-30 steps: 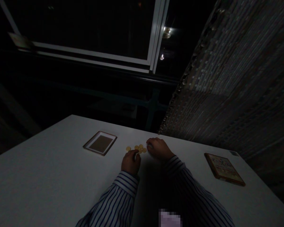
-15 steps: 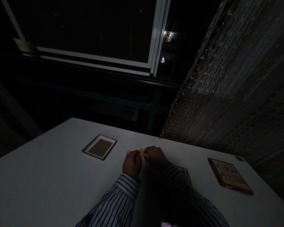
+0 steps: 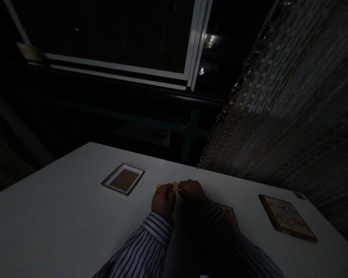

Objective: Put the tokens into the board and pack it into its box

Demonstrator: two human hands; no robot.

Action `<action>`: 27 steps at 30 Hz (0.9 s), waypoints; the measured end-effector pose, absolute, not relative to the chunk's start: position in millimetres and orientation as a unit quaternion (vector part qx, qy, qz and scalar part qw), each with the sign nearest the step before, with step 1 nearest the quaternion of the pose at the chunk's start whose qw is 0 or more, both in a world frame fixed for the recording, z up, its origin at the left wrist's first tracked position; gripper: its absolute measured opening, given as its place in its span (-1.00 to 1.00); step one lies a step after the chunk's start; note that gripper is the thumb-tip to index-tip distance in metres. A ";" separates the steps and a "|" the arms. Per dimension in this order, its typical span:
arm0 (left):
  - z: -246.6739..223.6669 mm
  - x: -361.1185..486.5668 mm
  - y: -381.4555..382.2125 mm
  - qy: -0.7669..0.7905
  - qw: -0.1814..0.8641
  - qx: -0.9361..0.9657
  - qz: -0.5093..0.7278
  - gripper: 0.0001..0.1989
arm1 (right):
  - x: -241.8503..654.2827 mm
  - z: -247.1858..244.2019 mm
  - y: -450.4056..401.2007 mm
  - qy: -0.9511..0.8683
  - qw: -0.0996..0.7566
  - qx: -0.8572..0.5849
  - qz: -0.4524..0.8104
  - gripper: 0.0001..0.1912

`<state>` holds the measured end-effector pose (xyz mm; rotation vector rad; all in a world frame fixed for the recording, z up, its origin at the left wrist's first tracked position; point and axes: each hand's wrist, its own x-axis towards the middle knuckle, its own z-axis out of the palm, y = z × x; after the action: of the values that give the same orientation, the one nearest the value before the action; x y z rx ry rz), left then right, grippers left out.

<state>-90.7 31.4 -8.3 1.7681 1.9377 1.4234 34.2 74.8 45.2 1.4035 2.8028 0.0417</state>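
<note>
Several small round yellow pieces [image 3: 175,184] lie between and just beyond my hands on the white table. My left hand [image 3: 163,200] is closed, its thumb and fingertips pinching at the yellow pieces from the left. From the right, my right hand [image 3: 193,191] is curled with its fingertips on the same pieces, close to the left fingertips. One more yellow piece [image 3: 158,186] shows beyond the left knuckles. The dim light hides exactly how the pieces are gripped. A patterned card or booklet [image 3: 229,214] lies partly under my right forearm.
An open shallow box or lid [image 3: 123,179] with a brown inside rests on the white table [image 3: 60,200] at the left. At the right is a flat illustrated box [image 3: 287,217], with a small dark item [image 3: 299,195] behind it. A beaded curtain [image 3: 263,116] hangs beyond the right edge.
The view has shifted slightly, so the table items appear a little displaced. Both hands stay together at the yellow pieces, with almost no change in their pose.
</note>
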 end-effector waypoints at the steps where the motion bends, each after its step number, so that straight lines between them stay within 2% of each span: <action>1: -8.5 -90.6 31.3 0.647 0.078 0.590 0.476 -0.80 | 34.9 45.1 75.2 0.895 -0.001 0.446 0.011 -0.78; 6: -10.7 -89.9 32.2 0.623 0.071 0.604 0.492 -0.82 | 41.1 46.3 78.7 0.890 -0.075 0.446 -0.050 -0.77; 10: -11.8 -89.2 33.3 0.598 0.067 0.625 0.498 -0.81 | 44.7 45.6 82.4 0.861 -0.173 0.446 -0.176 -0.78; 15: -11.6 -89.1 32.8 0.590 0.067 0.637 0.491 -0.76 | 44.4 40.0 87.9 0.815 -0.246 0.420 -0.315 -0.79; 21: -9.6 -89.9 31.4 0.592 0.068 0.640 0.485 -0.74 | 43.5 35.4 90.1 0.767 -0.277 0.395 -0.424 -0.76; 27: -2.7 -88.6 28.9 0.595 0.079 0.635 0.487 -0.79 | 43.1 38.8 87.7 0.759 -0.270 0.384 -0.451 -0.80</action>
<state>-88.6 28.9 -2.7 1.8990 1.7819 1.4562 43.1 87.7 38.8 1.4722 2.9063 -1.7277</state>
